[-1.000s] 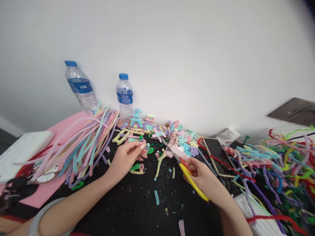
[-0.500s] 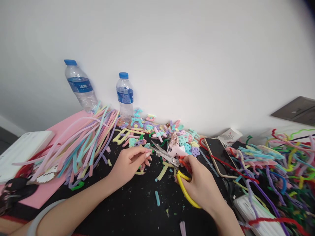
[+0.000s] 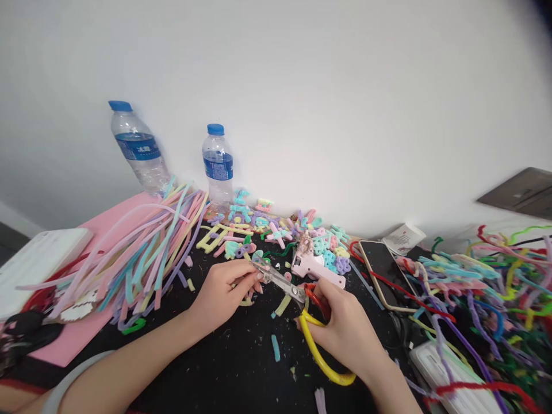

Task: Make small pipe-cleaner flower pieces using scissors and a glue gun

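Observation:
My right hand (image 3: 345,322) grips a pair of scissors (image 3: 297,294) with yellow and red handles. Their blades point left and up, close together, and the tips reach my left hand (image 3: 230,290). Thumb and forefinger of that hand are pinched together at the blade tips; whatever is between them is too small and hidden to name. Just beyond the blades lies a pale pink glue gun (image 3: 317,267). A yellow pipe cleaner piece (image 3: 283,306) and a short blue piece (image 3: 275,348) lie on the black table surface below the scissors.
A bundle of pastel pipe cleaners (image 3: 150,247) lies at left on a pink sheet (image 3: 118,221). Two water bottles (image 3: 218,167) (image 3: 138,146) stand by the wall. Small pipe cleaner shapes (image 3: 280,230) are heaped behind. At right are a phone (image 3: 386,276) and a tangle of coloured pipe cleaners (image 3: 487,293).
The scissors have moved left and slightly down, bringing their blade tips to my left fingers, and the blades have closed. My left hand has hardly moved.

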Action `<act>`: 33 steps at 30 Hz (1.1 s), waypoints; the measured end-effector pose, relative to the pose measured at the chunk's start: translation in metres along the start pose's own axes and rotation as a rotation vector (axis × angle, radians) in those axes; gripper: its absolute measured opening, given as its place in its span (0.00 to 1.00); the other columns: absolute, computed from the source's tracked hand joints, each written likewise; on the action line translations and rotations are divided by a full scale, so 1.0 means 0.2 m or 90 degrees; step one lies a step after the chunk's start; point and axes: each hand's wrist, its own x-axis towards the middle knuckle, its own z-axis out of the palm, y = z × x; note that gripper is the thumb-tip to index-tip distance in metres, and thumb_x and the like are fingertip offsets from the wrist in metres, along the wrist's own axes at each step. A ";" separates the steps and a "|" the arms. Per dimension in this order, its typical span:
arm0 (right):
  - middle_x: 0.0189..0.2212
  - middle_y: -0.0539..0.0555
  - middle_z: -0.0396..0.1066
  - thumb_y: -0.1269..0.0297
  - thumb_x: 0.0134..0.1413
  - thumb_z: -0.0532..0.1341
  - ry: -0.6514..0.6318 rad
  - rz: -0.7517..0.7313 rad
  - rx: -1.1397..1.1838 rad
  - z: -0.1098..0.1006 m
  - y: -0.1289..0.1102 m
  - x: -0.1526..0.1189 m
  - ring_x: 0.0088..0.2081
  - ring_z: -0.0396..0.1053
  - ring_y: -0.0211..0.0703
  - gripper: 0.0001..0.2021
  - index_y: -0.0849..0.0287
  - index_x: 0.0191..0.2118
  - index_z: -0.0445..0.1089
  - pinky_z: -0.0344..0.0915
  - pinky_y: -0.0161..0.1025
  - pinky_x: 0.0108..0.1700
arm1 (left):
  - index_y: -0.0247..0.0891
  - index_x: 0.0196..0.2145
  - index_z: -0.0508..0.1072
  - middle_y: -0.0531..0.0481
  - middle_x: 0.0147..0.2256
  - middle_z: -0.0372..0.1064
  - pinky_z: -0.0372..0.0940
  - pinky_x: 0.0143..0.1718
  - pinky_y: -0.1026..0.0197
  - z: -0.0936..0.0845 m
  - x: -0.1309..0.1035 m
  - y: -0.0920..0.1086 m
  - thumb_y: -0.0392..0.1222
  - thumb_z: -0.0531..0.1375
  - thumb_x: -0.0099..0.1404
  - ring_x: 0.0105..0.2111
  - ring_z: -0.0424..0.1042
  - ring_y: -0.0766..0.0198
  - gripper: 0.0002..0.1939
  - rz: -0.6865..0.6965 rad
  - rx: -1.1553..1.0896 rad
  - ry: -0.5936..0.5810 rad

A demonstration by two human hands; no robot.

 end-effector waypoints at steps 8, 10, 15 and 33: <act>0.21 0.44 0.58 0.62 0.42 0.62 0.012 -0.011 -0.004 0.01 0.01 0.00 0.23 0.54 0.37 0.18 0.55 0.24 0.47 0.46 0.34 0.25 | 0.35 0.23 0.71 0.52 0.23 0.69 0.61 0.27 0.68 0.00 0.00 0.00 0.35 0.53 0.65 0.24 0.69 0.68 0.14 0.016 0.021 -0.003; 0.21 0.44 0.57 0.62 0.42 0.62 0.018 -0.015 -0.011 0.01 0.01 0.00 0.23 0.54 0.37 0.19 0.55 0.24 0.46 0.45 0.34 0.25 | 0.35 0.23 0.71 0.51 0.23 0.70 0.60 0.26 0.67 0.00 0.00 0.00 0.35 0.53 0.65 0.24 0.69 0.67 0.14 0.016 0.026 -0.006; 0.20 0.44 0.56 0.60 0.42 0.61 0.026 -0.026 -0.039 0.01 0.02 0.00 0.22 0.54 0.37 0.19 0.55 0.24 0.45 0.45 0.34 0.25 | 0.35 0.23 0.71 0.51 0.23 0.70 0.62 0.27 0.67 0.00 0.00 0.00 0.35 0.53 0.65 0.24 0.69 0.66 0.14 0.008 0.010 -0.012; 0.16 0.45 0.58 0.56 0.47 0.60 0.195 0.045 0.030 0.01 0.10 0.02 0.19 0.55 0.36 0.13 0.55 0.23 0.56 0.51 0.32 0.21 | 0.34 0.31 0.75 0.49 0.25 0.73 0.68 0.25 0.64 0.01 0.00 0.00 0.45 0.57 0.63 0.24 0.72 0.63 0.12 -0.134 -0.147 0.005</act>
